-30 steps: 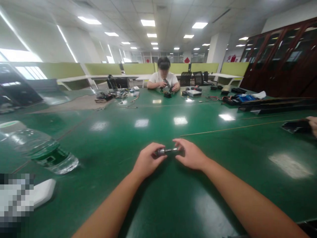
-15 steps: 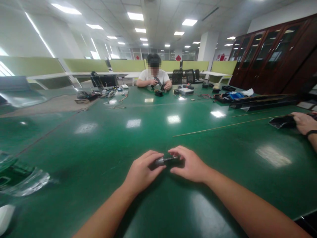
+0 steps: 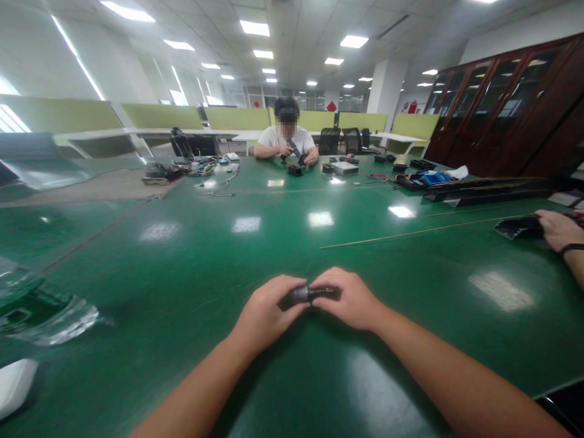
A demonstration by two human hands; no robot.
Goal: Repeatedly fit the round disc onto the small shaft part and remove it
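Observation:
Between my hands is a small dark grey cylindrical piece (image 3: 300,295) with a thinner rod extending to the right; its exact kind is not clear. My left hand (image 3: 268,307) grips the thick end between thumb and fingers, and the palm side hides part of it. The thumb and fingertips of my right hand (image 3: 349,298) close on the piece just where the rod begins, and the rod runs back inside the curled fingers. Both hands are held low over the green table (image 3: 205,274), close together.
A clear water bottle (image 3: 45,310) and a white object (image 3: 17,383) lie at left. A thin brass-coloured rod (image 3: 401,234) crosses the right side, near a co-worker's hand (image 3: 559,230) on a black profile (image 3: 517,227). Across the table, another person (image 3: 286,137) handles dark parts.
My right thumb and fingertips have moved in from being apart and closed on the piece beside my left fingers. The view has turned right, and the co-worker's hand at right shows more.

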